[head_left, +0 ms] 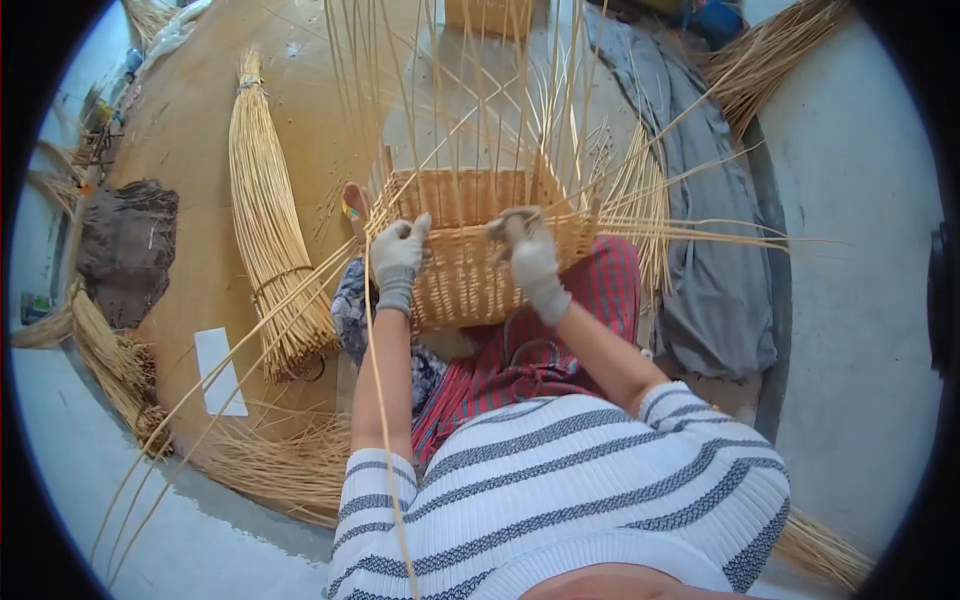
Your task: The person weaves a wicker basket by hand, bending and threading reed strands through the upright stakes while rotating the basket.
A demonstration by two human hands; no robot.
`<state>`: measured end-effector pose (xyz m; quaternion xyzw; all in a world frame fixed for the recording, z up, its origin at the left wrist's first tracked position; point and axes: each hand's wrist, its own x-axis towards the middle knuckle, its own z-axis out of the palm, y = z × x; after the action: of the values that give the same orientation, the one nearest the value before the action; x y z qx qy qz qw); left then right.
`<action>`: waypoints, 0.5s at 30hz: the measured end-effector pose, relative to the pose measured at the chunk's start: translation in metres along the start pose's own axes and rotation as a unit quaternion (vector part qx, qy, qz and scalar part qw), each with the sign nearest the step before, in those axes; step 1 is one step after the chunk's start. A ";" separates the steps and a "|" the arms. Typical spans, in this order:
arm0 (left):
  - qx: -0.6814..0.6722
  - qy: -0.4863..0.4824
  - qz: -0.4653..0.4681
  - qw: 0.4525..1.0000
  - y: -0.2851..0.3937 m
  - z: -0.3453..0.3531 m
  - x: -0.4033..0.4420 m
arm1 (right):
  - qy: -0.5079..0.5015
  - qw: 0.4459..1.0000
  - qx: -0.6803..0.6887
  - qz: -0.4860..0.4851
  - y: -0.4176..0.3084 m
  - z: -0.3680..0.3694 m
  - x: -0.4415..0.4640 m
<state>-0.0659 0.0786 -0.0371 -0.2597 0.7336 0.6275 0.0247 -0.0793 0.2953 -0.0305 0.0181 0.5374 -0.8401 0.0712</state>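
Note:
A half-woven wicker basket (pixel 465 285) rests on my lap, with long upright rods (pixel 480 100) rising from its far sides. My left hand (pixel 398 262), in a pale work glove, is closed on the near rim at the left corner, thumb up. Farther right along the same rim, my right hand (pixel 535 262), gloved too, has its fingers curled at the edge around a thin wicker strand; motion blurs the fingertips. Loose strands (pixel 270 330) stick out from the basket's left corner, and others (pixel 690 232) from its right.
A tied bundle of rods (pixel 265 220) lies on the brown board (pixel 190 260) to the left, near a white card (pixel 220 372). Grey cloth (pixel 705 280) and loose rods (pixel 640 200) lie at the right. Dark cloth (pixel 128 250) is at the far left, a cardboard box (pixel 490 15) beyond the basket.

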 end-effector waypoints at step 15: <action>0.064 -0.109 0.017 0.992 0.015 0.060 -0.008 | -0.024 0.742 -0.566 -0.357 -0.056 0.050 0.079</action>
<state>-0.0829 0.1387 -0.0336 -0.1748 0.7694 0.6044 0.1104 -0.1626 0.2656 0.0327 -0.2392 0.8795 -0.3452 -0.2237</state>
